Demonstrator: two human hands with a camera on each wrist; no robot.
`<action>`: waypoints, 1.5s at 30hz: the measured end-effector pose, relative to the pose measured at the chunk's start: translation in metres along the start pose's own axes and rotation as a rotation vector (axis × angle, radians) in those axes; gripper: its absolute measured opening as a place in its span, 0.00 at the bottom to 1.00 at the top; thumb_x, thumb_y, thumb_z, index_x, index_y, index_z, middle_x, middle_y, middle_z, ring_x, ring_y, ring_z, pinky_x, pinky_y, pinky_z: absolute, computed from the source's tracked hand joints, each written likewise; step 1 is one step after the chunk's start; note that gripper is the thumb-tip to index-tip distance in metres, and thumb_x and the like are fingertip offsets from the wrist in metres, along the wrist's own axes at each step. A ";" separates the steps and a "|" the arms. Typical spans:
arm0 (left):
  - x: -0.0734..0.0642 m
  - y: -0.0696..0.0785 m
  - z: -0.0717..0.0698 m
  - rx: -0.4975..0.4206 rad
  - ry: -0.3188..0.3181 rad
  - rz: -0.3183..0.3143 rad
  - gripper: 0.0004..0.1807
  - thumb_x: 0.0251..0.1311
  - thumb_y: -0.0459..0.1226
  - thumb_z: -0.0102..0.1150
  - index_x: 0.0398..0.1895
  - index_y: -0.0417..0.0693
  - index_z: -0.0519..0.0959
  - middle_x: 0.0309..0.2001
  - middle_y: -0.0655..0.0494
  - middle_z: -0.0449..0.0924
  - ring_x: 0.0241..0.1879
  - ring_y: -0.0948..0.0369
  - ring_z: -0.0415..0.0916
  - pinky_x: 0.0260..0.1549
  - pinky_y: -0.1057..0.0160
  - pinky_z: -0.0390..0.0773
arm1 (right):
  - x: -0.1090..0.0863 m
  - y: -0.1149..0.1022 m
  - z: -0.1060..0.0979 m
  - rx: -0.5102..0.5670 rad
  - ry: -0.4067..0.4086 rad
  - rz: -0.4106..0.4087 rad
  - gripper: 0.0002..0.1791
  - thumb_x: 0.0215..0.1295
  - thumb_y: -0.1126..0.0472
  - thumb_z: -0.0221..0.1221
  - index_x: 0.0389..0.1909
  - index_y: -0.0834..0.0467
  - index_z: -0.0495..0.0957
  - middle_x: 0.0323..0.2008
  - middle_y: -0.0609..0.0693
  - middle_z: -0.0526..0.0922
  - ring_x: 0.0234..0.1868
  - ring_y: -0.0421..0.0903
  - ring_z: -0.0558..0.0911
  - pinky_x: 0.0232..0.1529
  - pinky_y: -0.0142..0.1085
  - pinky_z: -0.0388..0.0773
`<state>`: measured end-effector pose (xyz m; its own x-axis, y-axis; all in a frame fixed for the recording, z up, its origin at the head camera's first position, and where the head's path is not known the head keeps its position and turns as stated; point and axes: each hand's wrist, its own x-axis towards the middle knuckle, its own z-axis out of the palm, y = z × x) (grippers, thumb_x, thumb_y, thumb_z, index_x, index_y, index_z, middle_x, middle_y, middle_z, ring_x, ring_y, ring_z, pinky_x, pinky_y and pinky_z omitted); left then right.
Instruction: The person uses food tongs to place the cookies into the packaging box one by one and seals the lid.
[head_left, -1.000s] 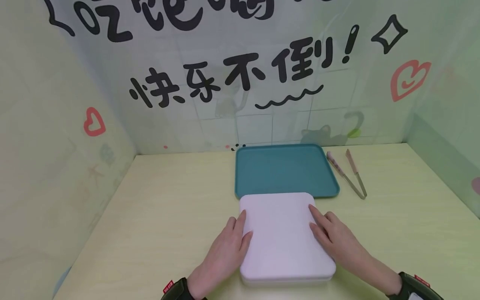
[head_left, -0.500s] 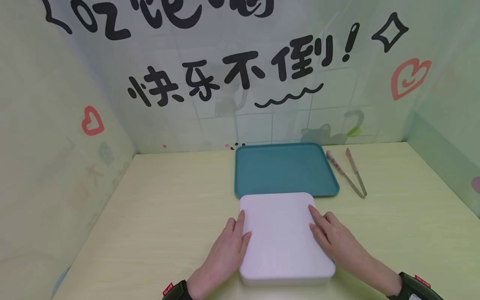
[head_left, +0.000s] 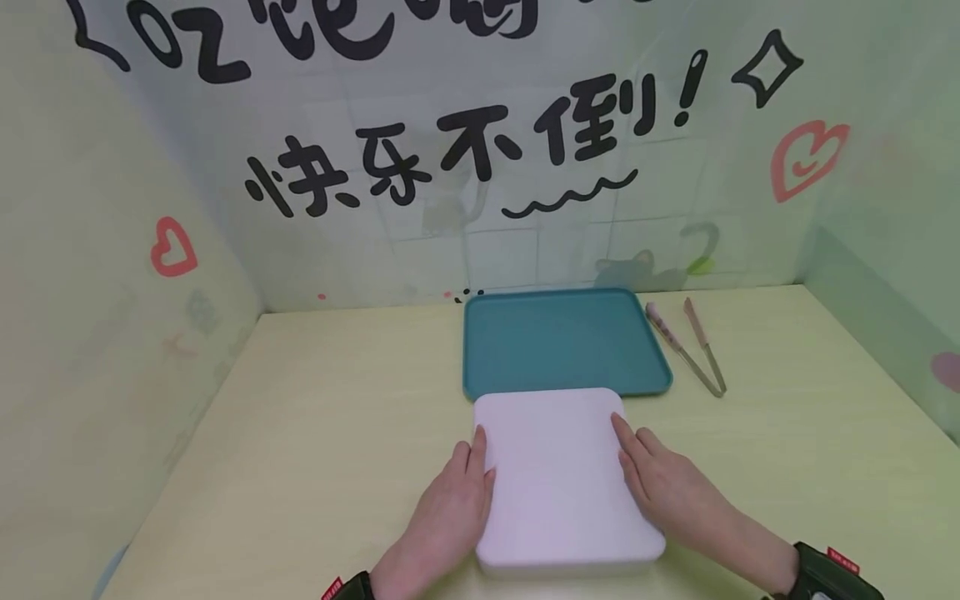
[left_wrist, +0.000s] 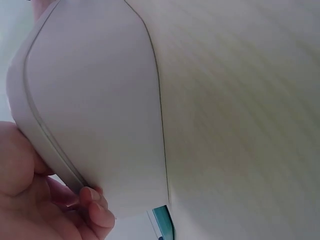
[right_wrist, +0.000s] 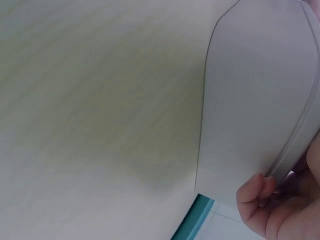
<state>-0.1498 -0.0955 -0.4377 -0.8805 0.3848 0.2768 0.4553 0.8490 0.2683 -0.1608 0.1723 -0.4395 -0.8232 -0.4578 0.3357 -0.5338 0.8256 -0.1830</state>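
A white box with a pale, rounded lid (head_left: pixel 566 475) sits on the table in the head view. My left hand (head_left: pixel 450 504) grips the lid's left edge, thumb toward me and index finger farther along. On the opposite side, my right hand (head_left: pixel 667 475) holds the right edge in much the same way. In the left wrist view, curled fingertips (left_wrist: pixel 97 205) meet the seam below the lid, above the box's side wall (left_wrist: pixel 100 110). Curled fingertips (right_wrist: pixel 257 187) also sit at the seam in the right wrist view. The box's contents are hidden.
Behind the box lies a teal tray (head_left: pixel 562 342), its near edge partly covered by the box in the head view. A pair of tongs (head_left: pixel 693 354) lies spread beside the tray's right side. Printed panels (head_left: pixel 360 258) stand at the back and sides of the wooden table (head_left: pixel 345 417).
Both thumbs have slipped from the lid's top toward its side edges. The box stays in place, while the head view has shifted slightly.
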 end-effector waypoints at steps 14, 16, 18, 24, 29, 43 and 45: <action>0.000 -0.001 -0.001 -0.017 -0.013 -0.032 0.26 0.64 0.36 0.46 0.61 0.30 0.59 0.30 0.51 0.61 0.19 0.63 0.56 0.15 0.68 0.63 | 0.003 -0.002 -0.004 0.001 -0.045 0.019 0.26 0.60 0.67 0.52 0.59 0.71 0.61 0.27 0.52 0.65 0.14 0.40 0.60 0.16 0.35 0.65; 0.001 0.000 -0.001 -0.012 -0.007 -0.025 0.26 0.64 0.36 0.47 0.61 0.29 0.59 0.30 0.50 0.61 0.19 0.63 0.56 0.15 0.68 0.63 | 0.003 -0.002 -0.004 -0.002 -0.056 0.026 0.26 0.61 0.67 0.52 0.60 0.71 0.61 0.27 0.52 0.66 0.14 0.40 0.60 0.15 0.35 0.65; 0.001 0.000 0.000 -0.001 -0.011 -0.024 0.26 0.64 0.36 0.47 0.61 0.29 0.59 0.30 0.50 0.61 0.19 0.63 0.56 0.14 0.68 0.63 | 0.003 -0.001 -0.004 -0.012 -0.059 0.024 0.26 0.60 0.67 0.52 0.59 0.71 0.61 0.27 0.53 0.67 0.13 0.40 0.61 0.15 0.36 0.66; 0.000 0.002 0.000 0.012 -0.026 -0.033 0.27 0.64 0.36 0.47 0.62 0.29 0.57 0.29 0.49 0.64 0.16 0.63 0.56 0.11 0.68 0.62 | 0.002 0.001 -0.002 -0.048 -0.029 -0.015 0.27 0.59 0.66 0.53 0.59 0.71 0.61 0.30 0.57 0.70 0.14 0.42 0.64 0.17 0.37 0.68; 0.000 0.004 0.002 0.017 0.001 -0.037 0.27 0.63 0.35 0.49 0.61 0.28 0.58 0.30 0.47 0.64 0.16 0.63 0.57 0.11 0.67 0.62 | -0.002 0.003 0.002 -0.045 -0.030 -0.016 0.27 0.61 0.65 0.51 0.60 0.71 0.60 0.34 0.59 0.71 0.16 0.43 0.67 0.19 0.39 0.69; -0.001 0.004 0.001 0.026 -0.001 -0.005 0.27 0.63 0.35 0.47 0.61 0.28 0.57 0.31 0.48 0.66 0.16 0.63 0.59 0.10 0.67 0.62 | -0.005 0.006 0.002 0.055 -0.006 0.028 0.27 0.62 0.65 0.52 0.61 0.68 0.60 0.30 0.51 0.71 0.17 0.40 0.69 0.21 0.37 0.69; 0.000 0.003 0.001 0.022 -0.011 -0.011 0.27 0.64 0.35 0.46 0.62 0.28 0.57 0.31 0.47 0.66 0.17 0.62 0.60 0.11 0.66 0.63 | -0.004 0.004 0.002 0.050 -0.020 0.045 0.27 0.62 0.65 0.52 0.61 0.68 0.60 0.31 0.52 0.72 0.18 0.41 0.70 0.22 0.38 0.70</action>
<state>-0.1487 -0.0929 -0.4382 -0.8868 0.3796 0.2636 0.4430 0.8606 0.2511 -0.1603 0.1772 -0.4434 -0.8500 -0.4275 0.3078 -0.5048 0.8282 -0.2436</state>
